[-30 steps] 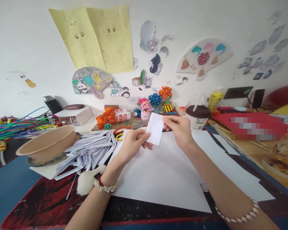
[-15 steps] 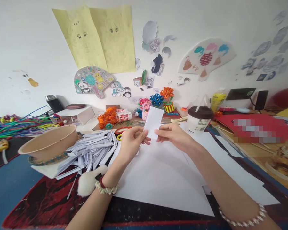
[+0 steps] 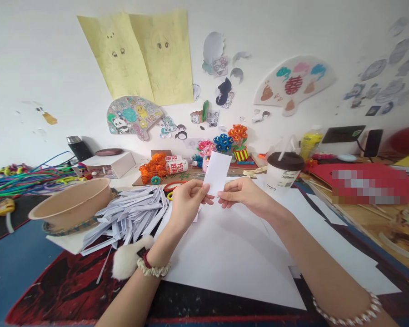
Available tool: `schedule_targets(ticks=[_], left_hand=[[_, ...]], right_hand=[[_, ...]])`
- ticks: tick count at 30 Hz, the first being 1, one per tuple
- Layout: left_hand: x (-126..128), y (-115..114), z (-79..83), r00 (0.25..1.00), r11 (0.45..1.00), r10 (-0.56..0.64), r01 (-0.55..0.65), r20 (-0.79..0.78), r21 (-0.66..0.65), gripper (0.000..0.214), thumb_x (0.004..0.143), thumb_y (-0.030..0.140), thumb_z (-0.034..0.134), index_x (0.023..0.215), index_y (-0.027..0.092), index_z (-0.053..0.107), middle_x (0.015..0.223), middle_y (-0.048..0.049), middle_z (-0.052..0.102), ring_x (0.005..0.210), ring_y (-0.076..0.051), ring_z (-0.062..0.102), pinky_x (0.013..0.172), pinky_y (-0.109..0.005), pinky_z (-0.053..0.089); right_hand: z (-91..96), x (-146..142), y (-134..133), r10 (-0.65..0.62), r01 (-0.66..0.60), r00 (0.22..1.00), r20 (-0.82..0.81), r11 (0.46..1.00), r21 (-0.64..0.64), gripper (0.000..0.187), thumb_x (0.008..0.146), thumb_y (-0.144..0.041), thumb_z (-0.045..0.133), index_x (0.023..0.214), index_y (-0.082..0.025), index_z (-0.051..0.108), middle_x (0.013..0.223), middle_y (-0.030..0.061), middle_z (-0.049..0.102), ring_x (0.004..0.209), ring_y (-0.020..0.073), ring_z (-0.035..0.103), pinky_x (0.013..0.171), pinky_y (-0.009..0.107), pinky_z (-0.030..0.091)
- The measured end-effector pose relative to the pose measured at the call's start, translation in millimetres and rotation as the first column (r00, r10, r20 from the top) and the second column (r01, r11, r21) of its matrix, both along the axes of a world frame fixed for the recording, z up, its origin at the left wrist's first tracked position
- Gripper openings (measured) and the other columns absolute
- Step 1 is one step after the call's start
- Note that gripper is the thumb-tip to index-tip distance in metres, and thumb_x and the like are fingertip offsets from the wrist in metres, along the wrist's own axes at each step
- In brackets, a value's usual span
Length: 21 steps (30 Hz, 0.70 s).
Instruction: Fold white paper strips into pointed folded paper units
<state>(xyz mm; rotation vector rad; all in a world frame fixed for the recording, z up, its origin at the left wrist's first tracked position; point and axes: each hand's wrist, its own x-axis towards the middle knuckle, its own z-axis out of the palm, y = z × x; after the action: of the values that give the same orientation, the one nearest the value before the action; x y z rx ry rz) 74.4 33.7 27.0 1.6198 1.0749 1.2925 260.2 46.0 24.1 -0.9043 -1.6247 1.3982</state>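
A small white paper rectangle [image 3: 217,171] is held up over the table between both hands. My left hand [image 3: 190,198] pinches its lower left edge between thumb and fingers. On the lower right edge, the thumb and fingers of my right hand [image 3: 240,194] close on the same paper. Beneath them lies a large white sheet [image 3: 231,263]. Left of my left hand is a heap of folded white paper strips [image 3: 131,213]. Orange-handled scissors [image 3: 175,185] show partly behind my left hand.
A beige bowl [image 3: 73,202] stands at the left beside a yellow glue gun [image 3: 0,210]. A lidded drink cup [image 3: 283,171] with a straw stands behind my right hand. Orange pipe-cleaner flowers [image 3: 153,168] lie at the back. More white sheets [image 3: 341,245] spread to the right.
My right hand has shifted slightly left along the paper's lower edge, closer to my left hand. Both hands still hold the paper; the whole view has drifted a little.
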Motion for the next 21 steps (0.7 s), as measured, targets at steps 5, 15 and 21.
schedule_targets(ticks=[5, 15, 21], left_hand=[[-1.5, 1.7, -1.5, 0.997, 1.0, 0.0, 0.0, -0.073, -0.008, 0.032, 0.08, 0.044, 0.064, 0.077, 0.013, 0.064, 0.066, -0.0067, 0.071, 0.054, -0.015, 0.065, 0.051, -0.022, 0.046], [1.6, -1.7, 0.9, 1.0, 0.992, -0.021, 0.02, -0.002, -0.124, 0.036, 0.075, 0.044, 0.069, 0.064, 0.013, 0.057, 0.06, -0.0056, 0.068, 0.049, -0.012, 0.06, 0.045, -0.021, 0.04], [-2.6, 2.0, -0.9, 0.998, 0.998, 0.036, -0.039, -0.052, -0.056, 0.034, 0.073, 0.047, 0.069, 0.07, 0.014, 0.063, 0.059, -0.0013, 0.064, 0.051, -0.012, 0.058, 0.045, -0.02, 0.041]], right_hand=[[-1.0, -1.4, 0.1, -0.037, 0.036, 0.999, 0.024, 0.998, 0.046, 0.03, 0.067, -0.043, 0.078, 0.066, -0.013, 0.072, 0.063, 0.0056, 0.07, 0.057, 0.0146, 0.064, 0.059, 0.029, 0.052], [2.8, -3.8, -3.9, -0.059, 0.059, 0.998, -0.004, 0.993, 0.105, 0.03, 0.072, -0.044, 0.073, 0.069, -0.015, 0.072, 0.067, 0.0043, 0.068, 0.062, 0.0142, 0.063, 0.062, 0.029, 0.053], [0.8, -3.8, -3.3, -0.02, 0.016, 0.998, 0.054, 0.996, 0.083, 0.029, 0.066, -0.043, 0.077, 0.067, -0.015, 0.071, 0.065, 0.0047, 0.068, 0.058, 0.0148, 0.063, 0.058, 0.029, 0.053]])
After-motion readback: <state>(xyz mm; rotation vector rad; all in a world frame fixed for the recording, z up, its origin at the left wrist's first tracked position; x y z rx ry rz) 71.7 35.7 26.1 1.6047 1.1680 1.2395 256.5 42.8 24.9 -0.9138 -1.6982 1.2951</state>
